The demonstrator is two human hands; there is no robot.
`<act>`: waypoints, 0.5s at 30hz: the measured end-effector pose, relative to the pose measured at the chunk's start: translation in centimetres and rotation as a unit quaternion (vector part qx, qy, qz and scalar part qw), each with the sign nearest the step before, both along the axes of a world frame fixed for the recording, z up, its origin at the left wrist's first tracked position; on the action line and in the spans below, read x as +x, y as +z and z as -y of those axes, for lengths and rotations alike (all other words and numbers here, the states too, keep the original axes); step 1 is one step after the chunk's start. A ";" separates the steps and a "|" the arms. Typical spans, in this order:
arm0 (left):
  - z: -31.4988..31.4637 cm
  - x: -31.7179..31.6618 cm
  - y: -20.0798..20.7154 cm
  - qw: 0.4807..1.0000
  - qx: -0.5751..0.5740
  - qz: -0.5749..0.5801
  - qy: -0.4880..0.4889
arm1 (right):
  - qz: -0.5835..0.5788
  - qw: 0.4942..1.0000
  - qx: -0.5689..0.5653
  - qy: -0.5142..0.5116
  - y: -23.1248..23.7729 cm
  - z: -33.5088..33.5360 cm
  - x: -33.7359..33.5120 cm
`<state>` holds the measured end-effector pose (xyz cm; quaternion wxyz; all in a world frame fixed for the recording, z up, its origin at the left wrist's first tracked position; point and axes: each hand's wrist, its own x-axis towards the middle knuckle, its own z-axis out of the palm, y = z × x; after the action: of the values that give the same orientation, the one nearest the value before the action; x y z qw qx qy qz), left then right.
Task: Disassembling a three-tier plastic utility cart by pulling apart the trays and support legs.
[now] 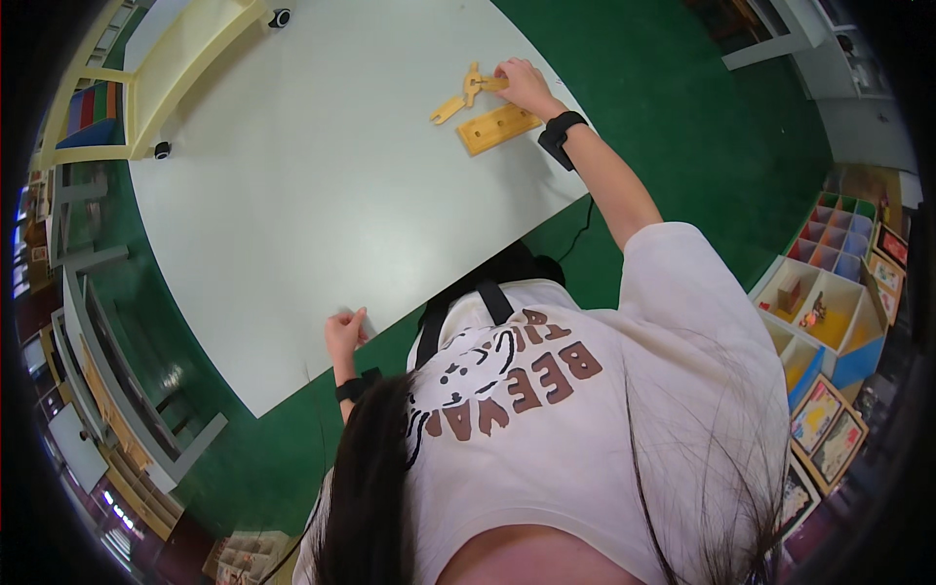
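At the far right of the white table [292, 195], my right hand [527, 86] has its fingers closed around the end of a small flat wooden piece [495, 84]. That piece meets an upright-looking wooden piece with a rounded middle [473, 86]; whether the two are joined I cannot tell. Just left of them lies a fork-ended wooden piece [448, 109]. Below my right hand rests a wooden block with round holes [497, 129], its right end close to my wrist. My left hand [344, 333] rests at the table's near edge, fingers curled, with nothing seen in it.
A cream wheeled frame [185, 83] stands on the table's far left. Black bands circle both wrists. At right, a compartment box [814, 302] and a divided tray [834, 232] hold small items. A dark cable [582, 234] hangs by the table edge above the green floor [702, 146].
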<state>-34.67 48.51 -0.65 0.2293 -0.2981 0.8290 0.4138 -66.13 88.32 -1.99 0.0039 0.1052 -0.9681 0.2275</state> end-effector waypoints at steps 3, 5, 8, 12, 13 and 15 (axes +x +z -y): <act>0.1 -0.2 0.2 1.000 0.021 0.007 0.007 | 0.061 0.997 -0.034 0.013 0.0 -0.1 -0.2; 0.1 -0.3 0.2 0.999 0.031 0.012 0.012 | 0.045 0.997 -0.046 0.041 -0.1 0.3 0.3; 0.1 -0.3 0.0 0.998 0.038 0.034 0.020 | 0.028 0.994 -0.065 0.087 -0.4 0.7 1.4; 0.0 -1.0 0.4 0.997 0.061 0.042 0.022 | 0.016 0.991 -0.075 0.110 0.1 1.3 1.8; 0.0 -1.0 0.5 0.996 0.068 0.048 0.028 | 0.016 0.991 -0.075 0.111 0.3 1.4 1.9; 0.1 -1.1 0.6 0.995 0.073 0.052 0.032 | 0.042 0.988 -0.111 0.094 0.7 1.4 1.8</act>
<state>-35.82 48.46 -0.08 0.2801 -0.3283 0.7732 0.4646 -64.35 86.88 -1.28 -0.0467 0.1852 -0.9219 0.3370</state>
